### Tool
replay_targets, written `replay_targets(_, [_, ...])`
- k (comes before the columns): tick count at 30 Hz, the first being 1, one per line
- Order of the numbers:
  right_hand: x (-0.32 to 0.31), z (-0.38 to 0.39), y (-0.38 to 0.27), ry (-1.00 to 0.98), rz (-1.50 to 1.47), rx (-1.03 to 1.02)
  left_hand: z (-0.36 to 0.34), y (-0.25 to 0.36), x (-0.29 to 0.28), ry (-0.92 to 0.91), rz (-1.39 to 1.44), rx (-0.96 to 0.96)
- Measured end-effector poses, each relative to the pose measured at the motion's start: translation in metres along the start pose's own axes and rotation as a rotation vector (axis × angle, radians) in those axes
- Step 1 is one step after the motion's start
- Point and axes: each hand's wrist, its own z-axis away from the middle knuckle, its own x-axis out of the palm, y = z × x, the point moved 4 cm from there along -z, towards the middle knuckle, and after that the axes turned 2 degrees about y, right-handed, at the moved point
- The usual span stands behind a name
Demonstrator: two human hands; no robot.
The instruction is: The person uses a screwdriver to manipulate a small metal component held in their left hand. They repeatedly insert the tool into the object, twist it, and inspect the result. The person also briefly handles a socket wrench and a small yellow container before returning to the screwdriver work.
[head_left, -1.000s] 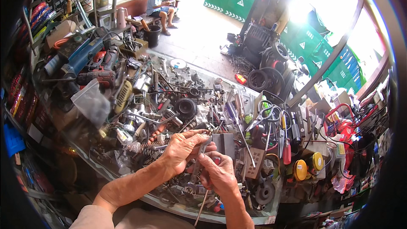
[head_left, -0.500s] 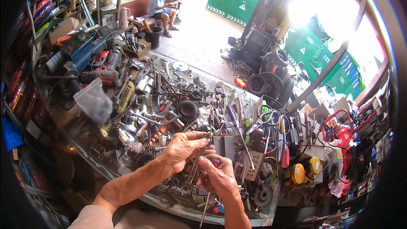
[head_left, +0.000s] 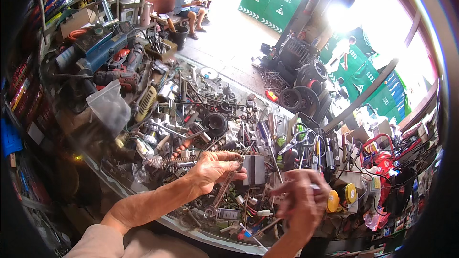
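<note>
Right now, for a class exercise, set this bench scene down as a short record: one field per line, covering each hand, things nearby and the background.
Left hand: holds a long metal tool
Right hand: raised, apart from the left; blurred, so any grip is unclear
Near left hand: dark grey block
Further along bench: black round part; scissors
Bench left: clear plastic bag; power drill
Background: seated person; green barriers

Table (head_left: 191,233) under scattered metal parts (head_left: 227,94)
</note>
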Motion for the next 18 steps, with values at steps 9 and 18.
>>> replay_targets(9, [-0.043, 0.024, -0.066, -0.08, -0.459, -1.092, 0.0, -0.005, 0.001, -0.024, 0.047, 0.046])
replay_targets(18, [-0.007, 0.016, -0.042, 0.475, -0.439, -0.854, 0.005, -0.006, 0.005, -0.011, -0.042, 0.074])
